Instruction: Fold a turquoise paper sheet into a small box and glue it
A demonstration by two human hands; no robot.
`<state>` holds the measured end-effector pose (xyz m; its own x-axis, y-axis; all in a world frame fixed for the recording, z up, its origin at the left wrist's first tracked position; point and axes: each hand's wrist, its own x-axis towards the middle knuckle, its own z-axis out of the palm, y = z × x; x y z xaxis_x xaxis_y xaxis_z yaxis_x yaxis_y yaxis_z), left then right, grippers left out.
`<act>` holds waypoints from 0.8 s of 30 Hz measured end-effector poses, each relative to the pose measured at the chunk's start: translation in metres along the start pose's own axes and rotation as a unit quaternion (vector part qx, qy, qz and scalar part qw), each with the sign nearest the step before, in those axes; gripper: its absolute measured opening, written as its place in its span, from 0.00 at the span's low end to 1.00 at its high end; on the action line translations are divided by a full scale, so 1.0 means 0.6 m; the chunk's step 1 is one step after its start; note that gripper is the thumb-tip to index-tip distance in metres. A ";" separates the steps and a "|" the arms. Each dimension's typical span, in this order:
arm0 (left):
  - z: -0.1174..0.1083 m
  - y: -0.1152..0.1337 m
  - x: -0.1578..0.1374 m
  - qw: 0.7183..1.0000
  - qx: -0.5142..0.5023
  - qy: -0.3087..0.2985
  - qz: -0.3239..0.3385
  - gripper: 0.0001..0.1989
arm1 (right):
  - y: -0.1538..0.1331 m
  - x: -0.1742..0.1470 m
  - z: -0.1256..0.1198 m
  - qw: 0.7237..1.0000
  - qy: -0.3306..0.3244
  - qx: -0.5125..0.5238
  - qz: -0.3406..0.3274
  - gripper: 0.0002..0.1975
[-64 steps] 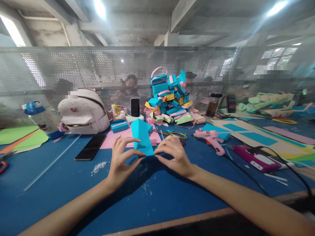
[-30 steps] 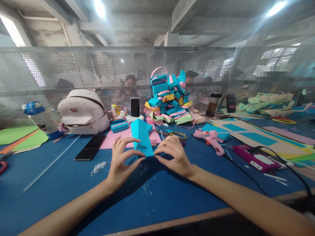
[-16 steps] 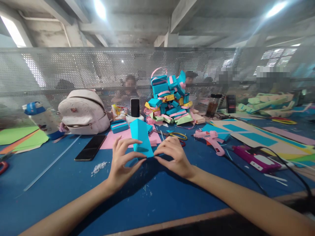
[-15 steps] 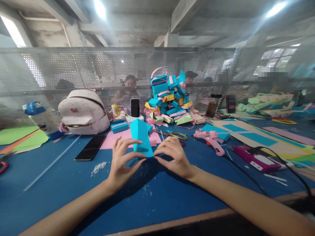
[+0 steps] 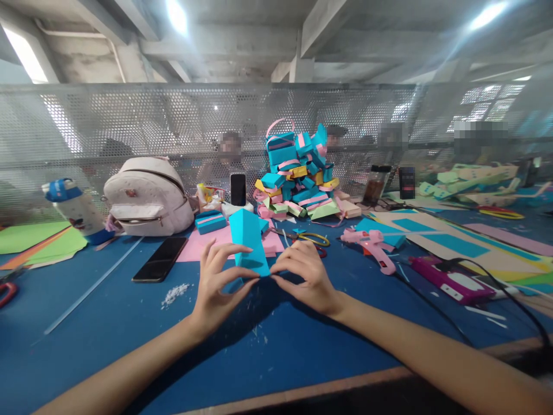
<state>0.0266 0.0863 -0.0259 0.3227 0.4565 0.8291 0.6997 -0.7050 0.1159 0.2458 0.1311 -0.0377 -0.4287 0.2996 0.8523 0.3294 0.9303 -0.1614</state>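
Observation:
A folded piece of blue paper [image 5: 250, 239] stands tilted up between my hands, creased lengthwise. My left hand [image 5: 220, 285] pinches its near lower edge between thumb and forefinger, the other fingers curved beside its left face. With thumb and fingertips, my right hand [image 5: 305, 276] grips the same near edge at the right corner. Both sets of fingertips almost meet there. Behind the paper lie pink sheets [image 5: 196, 245] and a small blue paper box [image 5: 210, 221] with a pink strip. Scissors with yellow handles [image 5: 314, 238] lie beyond my right hand.
A pink glue gun [image 5: 371, 245] and a purple device [image 5: 451, 279] with cables lie right. Left are a black phone [image 5: 159, 260], white scraps [image 5: 175, 294], a backpack [image 5: 147, 199] and a bottle [image 5: 78, 213]. Paper bags [image 5: 298, 178] pile up behind, before a perforated screen [image 5: 173, 115].
Hardly anything differs. Both hands keep their pinch on the blue paper's near edge; the whole view has shifted very slightly.

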 end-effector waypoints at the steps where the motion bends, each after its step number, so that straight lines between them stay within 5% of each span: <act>1: 0.000 0.001 0.000 1.000 0.002 -0.001 0.000 0.04 | 0.000 0.000 0.000 1.000 -0.001 0.000 0.000 0.02; 24: 0.009 0.008 0.002 0.999 0.037 0.022 0.027 0.05 | -0.008 0.000 0.004 1.000 0.004 -0.004 -0.011 0.02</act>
<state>0.0337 0.0863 -0.0271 0.3342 0.3933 0.8565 0.7282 -0.6847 0.0303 0.2420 0.1272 -0.0383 -0.4297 0.2778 0.8592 0.3267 0.9349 -0.1388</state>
